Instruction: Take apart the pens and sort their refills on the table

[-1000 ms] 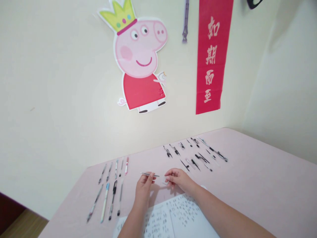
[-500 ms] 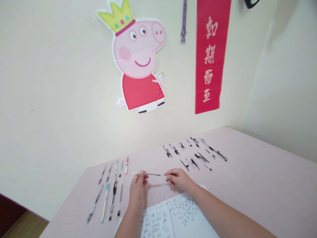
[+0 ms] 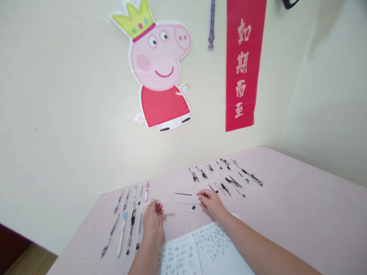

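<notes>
My right hand point(image 3: 210, 200) pinches the end of a thin pen refill point(image 3: 183, 194), its dark length pointing left above the table. Fingers closed, my left hand point(image 3: 154, 215) holds a clear pen barrel point(image 3: 163, 200), faint against the pink surface. A gap separates barrel and refill. Below my right fingers lie a small black pen part point(image 3: 193, 207) and a small whitish piece point(image 3: 190, 211). Shadows of both hands fall on the table.
Two rows of whole pens point(image 3: 132, 229) lie at the left. Several groups of taken-apart pen parts point(image 3: 225, 189) lie at the back right. An open notebook point(image 3: 186, 254) with handwriting is under my forearms. Behind the pink table point(image 3: 301, 206) stands a wall point(image 3: 71, 114).
The refill has come out of the clear barrel and is now in my right hand. My left hand has moved left with the barrel. The small black part now shows on the table.
</notes>
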`<control>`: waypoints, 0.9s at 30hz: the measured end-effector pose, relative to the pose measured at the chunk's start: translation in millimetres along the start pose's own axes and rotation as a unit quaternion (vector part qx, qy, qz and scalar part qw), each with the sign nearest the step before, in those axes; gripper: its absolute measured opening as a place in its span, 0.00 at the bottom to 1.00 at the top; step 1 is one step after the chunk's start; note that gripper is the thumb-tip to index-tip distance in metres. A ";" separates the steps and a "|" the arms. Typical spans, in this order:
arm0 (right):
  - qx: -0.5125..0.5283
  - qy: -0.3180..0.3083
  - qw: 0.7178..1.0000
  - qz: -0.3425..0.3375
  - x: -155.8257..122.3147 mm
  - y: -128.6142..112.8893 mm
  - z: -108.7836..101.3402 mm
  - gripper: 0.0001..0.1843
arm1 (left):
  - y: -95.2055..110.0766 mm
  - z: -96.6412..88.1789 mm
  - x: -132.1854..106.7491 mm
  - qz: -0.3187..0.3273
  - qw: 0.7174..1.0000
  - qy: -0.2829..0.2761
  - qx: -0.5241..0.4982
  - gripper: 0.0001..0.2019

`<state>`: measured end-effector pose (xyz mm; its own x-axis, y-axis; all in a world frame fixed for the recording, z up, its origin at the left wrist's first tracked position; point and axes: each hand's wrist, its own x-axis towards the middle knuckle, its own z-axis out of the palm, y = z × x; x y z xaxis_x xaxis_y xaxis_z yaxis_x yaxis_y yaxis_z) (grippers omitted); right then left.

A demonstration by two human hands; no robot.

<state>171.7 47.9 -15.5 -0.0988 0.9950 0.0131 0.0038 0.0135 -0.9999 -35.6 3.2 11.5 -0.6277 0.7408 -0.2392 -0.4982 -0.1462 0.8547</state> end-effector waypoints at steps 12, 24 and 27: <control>-0.349 -0.008 0.926 -0.145 -11.5 -6.1 -2.8 0.12 | -27.1 10.1 -27.9 -0.126 0.927 -0.238 0.260 0.16; -0.535 -0.017 0.829 -0.161 -24.3 -16.5 1.3 0.09 | -31.3 12.0 -28.9 -0.136 0.927 -0.206 0.283 0.13; -0.548 -0.023 0.819 -0.170 -25.3 -16.5 1.9 0.09 | -30.8 13.6 -29.7 -0.142 0.927 -0.196 0.285 0.12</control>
<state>172.2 22.3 0.7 -0.3166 0.9112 0.2636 0.8568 0.3939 -0.3327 6.5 -5.4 -1.4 -0.1986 0.8935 -0.4027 -0.1426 0.3802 0.9139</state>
